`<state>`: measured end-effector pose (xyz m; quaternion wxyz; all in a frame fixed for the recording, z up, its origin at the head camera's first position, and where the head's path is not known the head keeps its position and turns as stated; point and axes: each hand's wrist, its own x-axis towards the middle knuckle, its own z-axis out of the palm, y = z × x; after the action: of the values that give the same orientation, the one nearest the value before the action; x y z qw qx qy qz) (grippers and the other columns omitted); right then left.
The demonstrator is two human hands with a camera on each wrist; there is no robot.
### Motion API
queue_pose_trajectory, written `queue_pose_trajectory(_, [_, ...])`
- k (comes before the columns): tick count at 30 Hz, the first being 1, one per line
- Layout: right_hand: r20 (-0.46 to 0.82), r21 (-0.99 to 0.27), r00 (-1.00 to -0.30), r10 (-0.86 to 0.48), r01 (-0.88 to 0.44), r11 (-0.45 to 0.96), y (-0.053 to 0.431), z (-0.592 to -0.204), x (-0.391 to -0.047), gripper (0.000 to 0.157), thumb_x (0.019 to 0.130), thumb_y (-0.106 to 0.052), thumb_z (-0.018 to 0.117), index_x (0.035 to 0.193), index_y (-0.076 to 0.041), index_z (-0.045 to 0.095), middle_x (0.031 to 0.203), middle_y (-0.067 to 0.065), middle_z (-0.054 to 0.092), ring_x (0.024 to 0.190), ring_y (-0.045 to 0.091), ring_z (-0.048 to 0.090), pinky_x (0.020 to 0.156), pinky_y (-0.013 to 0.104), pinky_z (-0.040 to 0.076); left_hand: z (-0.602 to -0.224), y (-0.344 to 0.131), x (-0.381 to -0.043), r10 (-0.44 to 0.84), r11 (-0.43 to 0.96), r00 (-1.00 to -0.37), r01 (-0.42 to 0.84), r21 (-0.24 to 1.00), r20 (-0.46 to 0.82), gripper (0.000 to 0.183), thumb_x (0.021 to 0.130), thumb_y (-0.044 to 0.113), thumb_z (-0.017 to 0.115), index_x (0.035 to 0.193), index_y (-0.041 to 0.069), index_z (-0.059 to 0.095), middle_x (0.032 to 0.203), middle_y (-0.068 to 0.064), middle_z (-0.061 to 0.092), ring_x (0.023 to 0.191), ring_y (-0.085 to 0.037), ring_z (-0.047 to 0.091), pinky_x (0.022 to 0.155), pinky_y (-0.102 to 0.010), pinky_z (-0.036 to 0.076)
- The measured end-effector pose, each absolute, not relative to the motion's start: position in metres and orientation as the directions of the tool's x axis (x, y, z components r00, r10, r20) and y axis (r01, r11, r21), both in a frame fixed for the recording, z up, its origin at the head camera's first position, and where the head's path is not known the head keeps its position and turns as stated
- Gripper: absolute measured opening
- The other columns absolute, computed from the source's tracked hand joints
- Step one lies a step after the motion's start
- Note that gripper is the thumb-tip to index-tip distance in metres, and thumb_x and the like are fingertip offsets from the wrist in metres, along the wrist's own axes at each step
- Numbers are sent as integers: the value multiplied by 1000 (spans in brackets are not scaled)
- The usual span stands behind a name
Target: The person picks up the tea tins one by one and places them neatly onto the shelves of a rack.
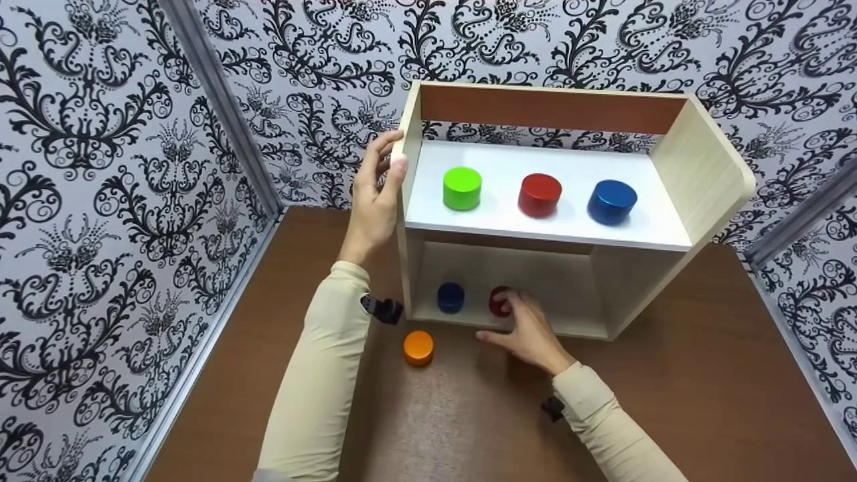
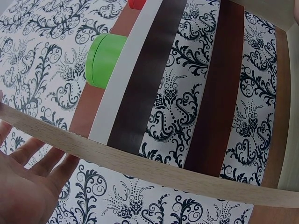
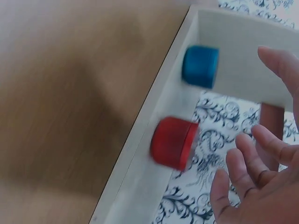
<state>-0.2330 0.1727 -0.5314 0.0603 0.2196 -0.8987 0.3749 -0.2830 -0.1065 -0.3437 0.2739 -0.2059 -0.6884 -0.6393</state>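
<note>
My left hand [image 1: 376, 194] holds the left side panel of a small wooden shelf unit [image 1: 720, 164], thumb at its front edge. In the left wrist view, that hand's fingers [image 2: 56, 170] lie against the panel. My right hand [image 1: 532, 331] is at the lower compartment with fingers spread. It partly covers a red round container [image 1: 497, 302] in the head view; the right wrist view shows the hand apart from this red container [image 3: 173, 142]. Left of it stands a blue container [image 1: 450, 298]. An orange container [image 1: 418, 348] sits on the table before the unit.
On the white upper shelf [image 1: 495, 157] stand a green container [image 1: 462, 189], a red container [image 1: 539, 195] and a blue container [image 1: 612, 202]. The unit's right side panel [image 1: 703, 154] rises beside them. Patterned walls [image 1: 321, 40] enclose the brown table [image 1: 723, 375].
</note>
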Motion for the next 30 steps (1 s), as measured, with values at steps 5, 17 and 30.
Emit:
queue_pose_trajectory(5, [216,-693,-893,-394,-425,583,156,-534,-223,64,75,-36,91,123,-8,60,105,12,58,99,36,56,87,47,47,-344,-107,-283,-71,98,-759,640,762,647,40,104,17,49,141,2,49,133,-27,56,113,-45,57,94,-57,49])
queue_pose_trajectory(17, [190,-661,-845,-500,-487,571,119,-557,-208,66,78,-35,89,125,0,58,103,17,62,94,31,59,84,51,51,-343,-106,-282,-65,95,-777,620,779,626,40,104,19,49,142,5,48,135,-26,55,111,-29,59,92,-58,52])
queue_pose_trajectory(30, [90,-646,-845,-527,-452,615,104,-579,-205,64,77,-36,89,124,-3,59,110,13,60,99,29,58,83,49,52,-343,-106,-281,-57,87,-774,626,775,631,41,104,18,48,142,4,47,134,-27,55,110,-28,59,90,-59,52])
